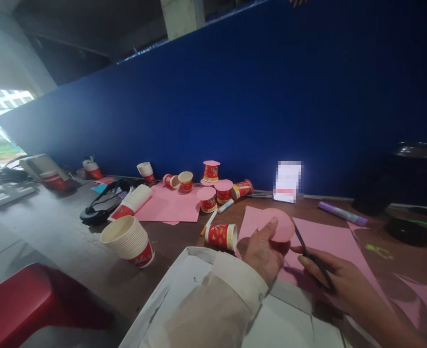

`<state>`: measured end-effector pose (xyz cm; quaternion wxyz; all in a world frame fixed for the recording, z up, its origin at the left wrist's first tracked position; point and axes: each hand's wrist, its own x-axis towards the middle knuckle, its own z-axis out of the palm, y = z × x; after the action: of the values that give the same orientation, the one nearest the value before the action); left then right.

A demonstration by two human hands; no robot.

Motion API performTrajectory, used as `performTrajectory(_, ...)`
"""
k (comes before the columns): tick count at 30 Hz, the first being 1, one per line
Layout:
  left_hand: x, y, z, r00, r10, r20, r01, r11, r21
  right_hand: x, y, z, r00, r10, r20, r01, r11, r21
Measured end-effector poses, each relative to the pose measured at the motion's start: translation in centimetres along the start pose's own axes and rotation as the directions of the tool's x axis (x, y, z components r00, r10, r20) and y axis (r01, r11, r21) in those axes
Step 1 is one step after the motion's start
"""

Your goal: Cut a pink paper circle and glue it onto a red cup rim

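Observation:
My left hand [266, 253] is closed on a paper cup whose mouth is covered by a round pink paper disc [280, 226]; the thumb presses on the disc. Most of the cup is hidden by my fingers, with a bit of red below the disc. In my right hand [329, 270] is a pair of dark scissors [309, 253], the blades pointing up along the right rim of the disc. A pink paper sheet [329, 241] lies beneath both hands. Left of my left hand, a red paper cup [221, 237] rests on its side.
Several red cups with pink discs [211, 171] stand at the back, beside a marker [226, 206]. Stacked paper cups [128, 241] and pink sheets [173, 203] are to the left. A lit phone [287, 181] leans on the blue partition [235, 96]. A red stool [28, 304] is at lower left.

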<state>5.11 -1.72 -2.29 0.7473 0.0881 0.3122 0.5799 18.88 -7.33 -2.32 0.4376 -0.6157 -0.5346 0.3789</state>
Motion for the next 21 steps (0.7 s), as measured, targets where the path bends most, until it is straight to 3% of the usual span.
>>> performTrajectory(3, -0.4, -0.3, 0.2, 1.000, 0.002, -0.006, -0.003, 0.996, -0.090, 0.2, 0.0, -0.1, 0.999, 0.035, -0.013, -0.035, 0.999, 0.032)
performTrajectory(8, -0.7, -1.5, 0.1, 0.989, 0.110, -0.094, -0.110, 0.994, 0.010, -0.4, 0.0, 0.9, 0.995, 0.102, 0.014, -0.102, 0.992, 0.070)
performTrajectory(11, -0.8, -2.2, 0.0, 0.983, 0.170, -0.071, -0.168, 0.985, 0.034, -0.5, 0.0, 1.2, 0.996, 0.092, 0.017, -0.092, 0.995, 0.033)
performTrajectory(14, -0.8, -2.2, 0.1, 0.970, 0.212, -0.123, -0.209, 0.977, 0.035, -0.4, -0.1, 1.1, 0.995, 0.079, 0.065, -0.082, 0.996, 0.033)
performTrajectory(16, -0.8, -2.1, 0.1, 0.965, 0.204, -0.163, -0.198, 0.979, 0.050, -0.4, -0.1, 1.1, 0.992, 0.094, 0.081, -0.099, 0.993, 0.059)
performTrajectory(21, -0.6, -1.9, 0.1, 0.978, 0.156, -0.136, -0.148, 0.986, 0.071, -0.7, 0.5, 1.4, 0.976, 0.201, 0.081, -0.214, 0.953, 0.215)
